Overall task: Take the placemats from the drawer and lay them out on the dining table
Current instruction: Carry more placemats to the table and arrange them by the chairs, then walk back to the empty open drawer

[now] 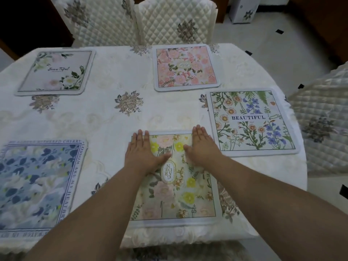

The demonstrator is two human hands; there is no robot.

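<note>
- Nearest, at the counter's [113, 76] near edge, lies a yellow-flowered placemat [180, 193].
- Left hand [143, 153] and right hand [202, 147] press flat on its far half, fingers straight and together, gripping nothing.
- Blue placemat [35, 183] lies at the near left edge.
- "BEAUTIFUL" placemat [252, 121] sits at the right edge, just beside the right hand.
- Pink placemat [186, 67] and pale placemat [56, 72] lie along the far edge, before two quilted chairs [177, 21].
</note>
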